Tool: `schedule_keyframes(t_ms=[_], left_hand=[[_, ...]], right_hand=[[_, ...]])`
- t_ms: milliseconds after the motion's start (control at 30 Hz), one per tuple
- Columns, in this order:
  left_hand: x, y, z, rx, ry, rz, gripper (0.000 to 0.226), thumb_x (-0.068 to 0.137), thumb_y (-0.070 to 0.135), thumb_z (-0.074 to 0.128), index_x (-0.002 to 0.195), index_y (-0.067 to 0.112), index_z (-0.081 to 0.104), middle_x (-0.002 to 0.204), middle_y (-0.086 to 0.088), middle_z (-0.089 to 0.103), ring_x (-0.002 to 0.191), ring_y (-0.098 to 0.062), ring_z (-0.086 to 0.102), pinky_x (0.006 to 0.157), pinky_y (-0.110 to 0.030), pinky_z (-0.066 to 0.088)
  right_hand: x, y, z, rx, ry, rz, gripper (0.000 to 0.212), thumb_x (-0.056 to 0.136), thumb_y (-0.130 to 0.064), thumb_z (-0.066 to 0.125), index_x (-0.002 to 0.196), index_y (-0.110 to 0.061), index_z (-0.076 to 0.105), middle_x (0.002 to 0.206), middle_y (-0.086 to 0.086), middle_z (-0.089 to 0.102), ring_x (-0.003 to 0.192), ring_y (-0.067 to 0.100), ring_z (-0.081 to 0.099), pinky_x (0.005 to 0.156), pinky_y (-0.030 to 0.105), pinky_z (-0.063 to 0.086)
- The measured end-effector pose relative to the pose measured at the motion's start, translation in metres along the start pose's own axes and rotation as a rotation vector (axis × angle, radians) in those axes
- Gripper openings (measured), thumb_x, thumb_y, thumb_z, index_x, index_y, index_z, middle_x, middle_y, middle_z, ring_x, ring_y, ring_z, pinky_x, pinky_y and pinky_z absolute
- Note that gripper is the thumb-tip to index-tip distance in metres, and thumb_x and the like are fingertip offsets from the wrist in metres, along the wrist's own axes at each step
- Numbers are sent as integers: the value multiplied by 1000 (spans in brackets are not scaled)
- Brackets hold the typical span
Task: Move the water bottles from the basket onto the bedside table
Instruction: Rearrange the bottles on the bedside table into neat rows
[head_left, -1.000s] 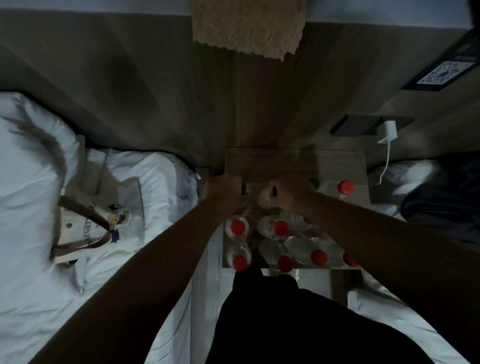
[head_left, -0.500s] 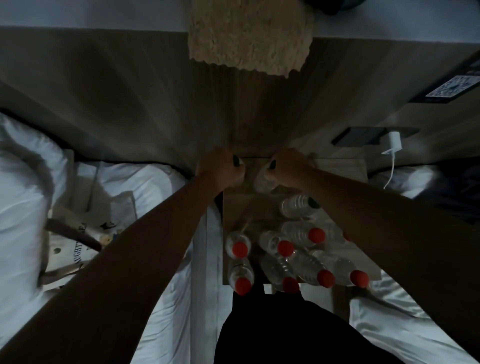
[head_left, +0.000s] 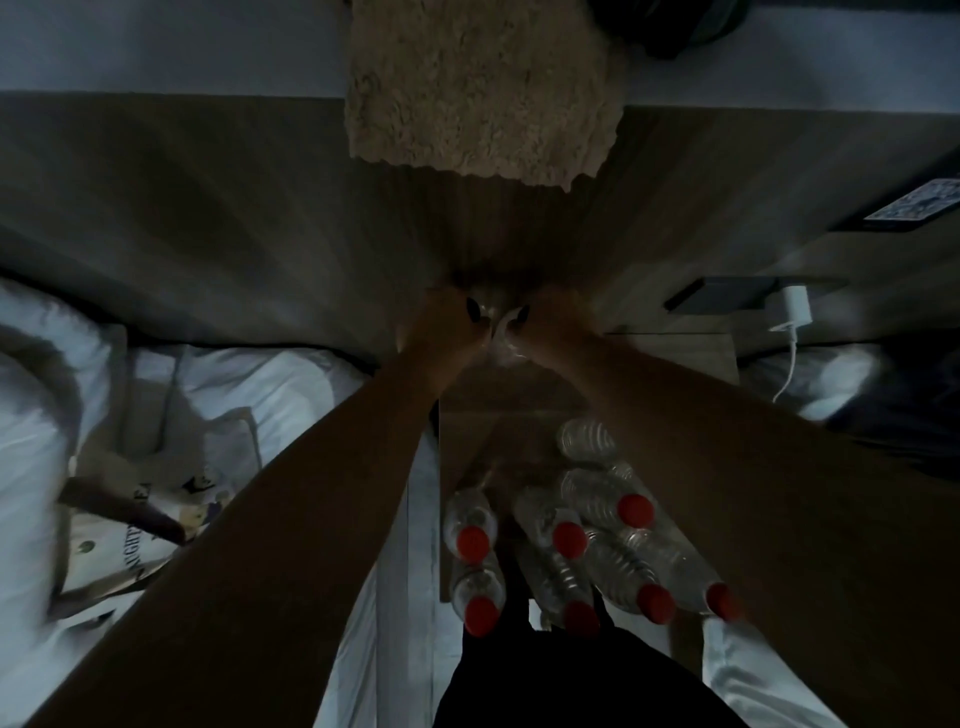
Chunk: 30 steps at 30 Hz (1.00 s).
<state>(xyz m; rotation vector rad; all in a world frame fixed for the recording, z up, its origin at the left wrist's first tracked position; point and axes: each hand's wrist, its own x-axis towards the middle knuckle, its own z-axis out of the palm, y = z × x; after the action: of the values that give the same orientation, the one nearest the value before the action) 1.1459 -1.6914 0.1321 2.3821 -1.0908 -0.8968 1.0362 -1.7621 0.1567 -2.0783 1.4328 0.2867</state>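
Observation:
Several clear water bottles with red caps (head_left: 569, 538) stand on the wooden bedside table (head_left: 498, 395), grouped at its near end. My left hand (head_left: 447, 327) and my right hand (head_left: 550, 325) meet at the table's far end against the headboard. Both hands grip one clear bottle (head_left: 500, 338) between them, mostly hidden by the fingers. One capless-looking bottle (head_left: 584, 439) stands behind the group, under my right forearm.
A cloth tote bag (head_left: 140, 519) with print lies on the white bed (head_left: 291, 379) to the left. A shaggy beige mat (head_left: 483, 88) hangs over the wooden headboard panel. A white charger with cable (head_left: 795, 312) hangs at right. Another bed edge (head_left: 753, 670) shows lower right.
Both hands have carried the bottle further away from me, from the middle of the table to its far end by the headboard. The view has tilted, so the bottle group sits lower in frame.

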Motion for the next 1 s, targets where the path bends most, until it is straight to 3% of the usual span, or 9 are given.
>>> schedule_keyframes(t_ms=[333,433,533,600,700,733,800,867,1000], left_hand=[[7,-3,7,-40,-2,-46,30,85,37,54,59,23,49,68,-4,59,70,-26,63,72,-42,57],[4,-2,9,-106,25,-86,21,84,38,57,82,16,57,88,-10,64,84,-29,63,80,-44,55],[-2,-8,12,-208,14,-105,49,79,40,59,120,13,52,116,-12,62,106,-28,60,92,-43,50],[-11,-9,15,-322,36,-141,66,71,50,59,125,13,47,113,-6,63,100,-20,62,82,-32,52],[-35,-5,20,-471,25,-299,66,78,40,65,127,5,38,108,-7,60,78,-12,59,57,-21,44],[-42,-5,24,-466,-2,-335,65,80,38,64,128,3,38,112,-12,61,80,-15,60,58,-24,46],[-58,-2,33,-340,-42,-336,61,86,33,60,132,-2,39,125,-19,56,103,-30,60,81,-36,50],[-76,8,42,-254,-92,-263,53,91,26,55,130,-7,41,130,-25,51,117,-40,51,98,-42,42],[-99,25,64,-255,-213,-33,52,88,33,60,131,7,48,133,-14,52,122,-28,50,99,-30,42]], right_hand=[[21,-10,11,47,57,-2,28,85,-32,60,104,-11,64,106,15,66,100,34,62,72,32,47],[21,-3,11,-3,-6,-16,29,90,-33,55,108,-11,61,106,14,65,95,31,62,65,27,39],[15,10,6,3,-104,-67,34,87,-34,60,112,-10,60,112,14,64,97,29,61,68,28,45],[5,23,-1,-11,-141,-146,44,88,-36,61,122,-9,55,122,14,60,110,32,57,84,34,46],[-14,47,-20,-91,-139,-250,37,93,-35,53,120,-10,56,120,15,61,105,32,58,84,34,45],[-21,55,-27,-96,-133,-248,36,94,-32,52,121,-9,56,121,13,61,106,32,58,88,36,45],[-37,80,-37,-125,-137,-202,36,95,-25,51,124,-5,54,126,12,58,113,32,54,93,37,41],[-47,110,-41,-141,-138,-208,34,94,-23,52,123,-3,55,125,17,59,112,32,55,92,35,40],[-73,150,-53,-147,-132,-228,44,92,-22,56,133,-8,47,124,19,57,108,33,57,89,36,43]])
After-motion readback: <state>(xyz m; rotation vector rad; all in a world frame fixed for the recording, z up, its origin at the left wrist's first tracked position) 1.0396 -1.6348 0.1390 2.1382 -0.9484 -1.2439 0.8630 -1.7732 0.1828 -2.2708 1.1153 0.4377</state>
